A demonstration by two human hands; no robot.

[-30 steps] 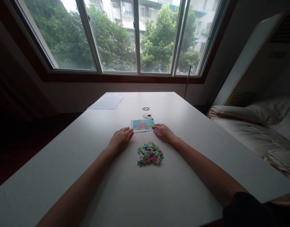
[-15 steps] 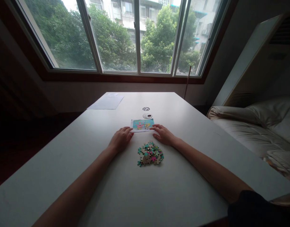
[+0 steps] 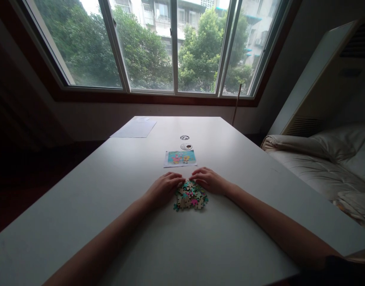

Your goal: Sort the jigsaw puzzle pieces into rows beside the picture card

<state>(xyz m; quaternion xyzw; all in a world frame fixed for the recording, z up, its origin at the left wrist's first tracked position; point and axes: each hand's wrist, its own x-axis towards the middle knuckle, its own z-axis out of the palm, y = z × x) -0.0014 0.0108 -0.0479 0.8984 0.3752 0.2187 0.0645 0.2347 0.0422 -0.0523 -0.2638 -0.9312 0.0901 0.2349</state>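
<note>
A heap of jigsaw puzzle pieces (image 3: 192, 198), green, pink and tan, lies on the white table in front of me. My left hand (image 3: 165, 188) is at the heap's upper left edge, its fingers stretched toward the pieces. At the upper right edge is my right hand (image 3: 210, 180), fingers spread and reaching over the far side of the heap. Neither hand visibly grips a piece. Just beyond both hands a picture card (image 3: 181, 157) with colourful cartoon figures lies flat.
Past the card are two round black-and-white items (image 3: 186, 146) on the table (image 3: 236, 159). White paper sheets (image 3: 135, 128) lie at the far left corner. A pale couch (image 3: 304, 159) stands to the right, and a window (image 3: 149, 51) is ahead.
Both hands have left the sides of the picture card and come back toward me to the puzzle heap. The card stays in place on the table.
</note>
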